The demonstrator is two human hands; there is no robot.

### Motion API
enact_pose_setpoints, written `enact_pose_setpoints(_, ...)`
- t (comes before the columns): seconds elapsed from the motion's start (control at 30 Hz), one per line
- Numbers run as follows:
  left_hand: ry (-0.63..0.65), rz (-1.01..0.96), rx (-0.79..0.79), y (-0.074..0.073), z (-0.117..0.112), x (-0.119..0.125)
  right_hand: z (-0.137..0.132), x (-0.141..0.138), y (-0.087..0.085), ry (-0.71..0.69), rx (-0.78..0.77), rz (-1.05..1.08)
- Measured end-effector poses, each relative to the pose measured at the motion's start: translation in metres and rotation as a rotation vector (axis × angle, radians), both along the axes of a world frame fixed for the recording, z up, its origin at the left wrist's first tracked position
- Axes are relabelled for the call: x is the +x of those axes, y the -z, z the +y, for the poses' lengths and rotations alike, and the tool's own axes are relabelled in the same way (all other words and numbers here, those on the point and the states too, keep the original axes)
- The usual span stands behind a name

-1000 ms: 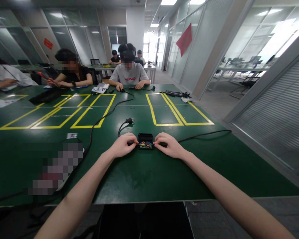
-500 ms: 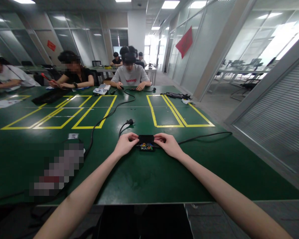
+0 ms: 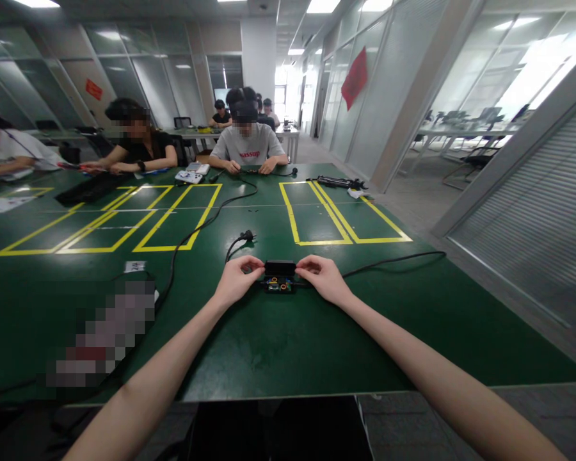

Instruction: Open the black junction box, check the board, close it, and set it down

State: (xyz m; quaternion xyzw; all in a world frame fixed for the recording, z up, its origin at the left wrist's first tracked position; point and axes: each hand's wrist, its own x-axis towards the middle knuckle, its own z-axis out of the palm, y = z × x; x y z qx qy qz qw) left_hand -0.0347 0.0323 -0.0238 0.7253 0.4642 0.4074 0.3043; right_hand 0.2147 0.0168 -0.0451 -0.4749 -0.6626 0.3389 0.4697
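Between my hands is a black plastic cover [image 3: 280,267], pinched at its left end by my left hand [image 3: 240,276] and at its right end by my right hand [image 3: 320,275]. Just below it on the green table lies the open lower half of a power adapter case [image 3: 279,291]. A circuit board [image 3: 278,283] with copper-coloured coils shows inside. Cables leave the case on both sides. The left one curves up behind my left hand to a black plug [image 3: 246,235]; the right one [image 3: 393,261] runs off past my right hand. My fingertips are partly hidden by the cover.
A blurred-out object [image 3: 108,333] lies at the left, with a long black cable [image 3: 173,262] and a small white tag [image 3: 135,266] by it. Yellow tape outlines [image 3: 324,243] mark the table. A person [image 3: 248,147] sits opposite; two others sit at the left.
The cover in my hands has tilted up, so more of its long edge shows. Both hands keep their pinch. Across the table, the person's hand has moved slightly as the view shifts.
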Motion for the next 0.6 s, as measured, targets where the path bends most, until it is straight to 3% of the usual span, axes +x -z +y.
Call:
enact_pose_setpoints(0.37,0.026,0.019,-0.082,-0.009,-0.006,-0.001,-0.011,-0.001,-0.013,-0.069,0.081,-0.123)
enact_pose_setpoints(0.6,0.092,0.102,-0.011,-0.015,-0.017,0.001,-0.015,0.002,-0.015,-0.122,0.232,-0.218)
